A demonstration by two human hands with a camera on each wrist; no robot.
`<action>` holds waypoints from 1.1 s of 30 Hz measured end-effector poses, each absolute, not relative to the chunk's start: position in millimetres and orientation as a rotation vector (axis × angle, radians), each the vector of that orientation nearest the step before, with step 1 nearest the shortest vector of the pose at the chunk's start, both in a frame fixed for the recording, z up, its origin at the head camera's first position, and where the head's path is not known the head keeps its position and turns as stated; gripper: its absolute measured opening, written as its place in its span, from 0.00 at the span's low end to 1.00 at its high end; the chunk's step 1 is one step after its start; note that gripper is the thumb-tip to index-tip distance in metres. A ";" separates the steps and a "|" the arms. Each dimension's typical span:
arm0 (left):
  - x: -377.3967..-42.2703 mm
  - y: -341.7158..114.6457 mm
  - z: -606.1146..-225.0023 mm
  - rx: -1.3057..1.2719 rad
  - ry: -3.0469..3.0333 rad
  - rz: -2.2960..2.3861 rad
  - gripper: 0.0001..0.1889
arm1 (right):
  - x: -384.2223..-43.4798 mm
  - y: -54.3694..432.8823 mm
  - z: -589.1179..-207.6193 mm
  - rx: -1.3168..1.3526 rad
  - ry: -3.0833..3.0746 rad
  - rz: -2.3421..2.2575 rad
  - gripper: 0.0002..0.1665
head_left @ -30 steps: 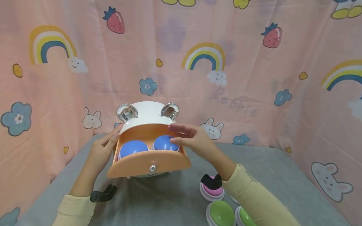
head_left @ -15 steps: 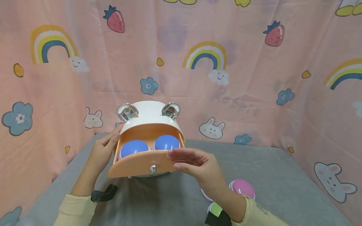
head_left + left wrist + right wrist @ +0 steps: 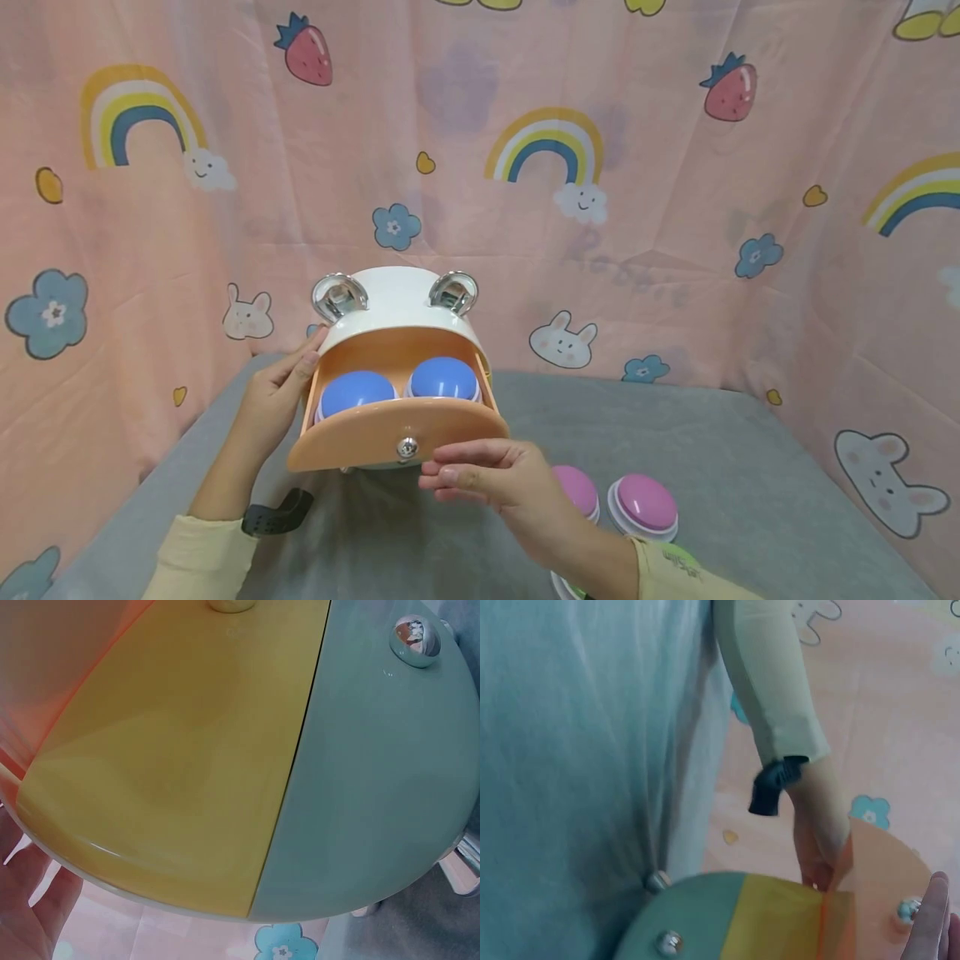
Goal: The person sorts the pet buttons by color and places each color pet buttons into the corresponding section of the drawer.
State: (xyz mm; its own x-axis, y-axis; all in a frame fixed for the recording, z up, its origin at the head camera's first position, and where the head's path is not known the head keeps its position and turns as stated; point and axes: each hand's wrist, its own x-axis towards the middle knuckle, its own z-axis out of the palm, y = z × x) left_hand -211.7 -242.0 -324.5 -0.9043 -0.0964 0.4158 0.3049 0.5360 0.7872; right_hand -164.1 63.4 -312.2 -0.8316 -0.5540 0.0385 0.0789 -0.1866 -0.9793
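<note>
A white cabinet (image 3: 397,296) with silver ears stands on the table, its top orange drawer (image 3: 450,425) pulled out. Two blue domed pieces with white rims lie inside, a left one (image 3: 357,392) and a right one (image 3: 444,379). My left hand (image 3: 270,404) rests against the cabinet's left side, fingers fairly straight along the casing. My right hand (image 3: 502,483) is in front of the drawer's lower right edge, fingertips just right of the silver knob (image 3: 407,447) and holding nothing. The left wrist view shows the yellow drawer (image 3: 180,750) and green drawer (image 3: 367,765) below, both closed.
Two pink domed pieces, a nearer-left one (image 3: 577,492) and another (image 3: 642,504), lie on the grey table cover (image 3: 720,467) right of my right hand. Green pieces are partly hidden under the right forearm. A pink printed curtain (image 3: 637,275) hangs behind.
My right hand has come down from above the right blue piece, past the drawer's front edge, to beside the knob. My left hand and the cabinet have hardly moved.
</note>
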 end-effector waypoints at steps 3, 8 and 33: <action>-211.3 -241.6 -324.1 -0.166 -2.364 -1.329 0.25 | -163.9 60.6 -314.7 -0.498 1.647 -2.036 0.25; -210.4 -241.0 -323.6 -0.161 -2.367 -1.331 0.26 | -163.8 57.1 -317.2 -0.426 1.621 -2.003 0.23; -211.9 -242.8 -325.0 -0.162 -2.373 -1.345 0.25 | -164.8 37.0 -317.1 -0.239 1.405 -2.048 0.23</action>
State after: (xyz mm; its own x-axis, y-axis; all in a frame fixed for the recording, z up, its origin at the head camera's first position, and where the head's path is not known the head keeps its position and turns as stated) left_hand -211.9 -242.8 -325.0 -0.9105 -0.0976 0.4018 0.2946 0.5288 0.7960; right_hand -164.8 37.0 -317.1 -0.7814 -0.5919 -0.1978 0.3976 -0.2279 -0.8888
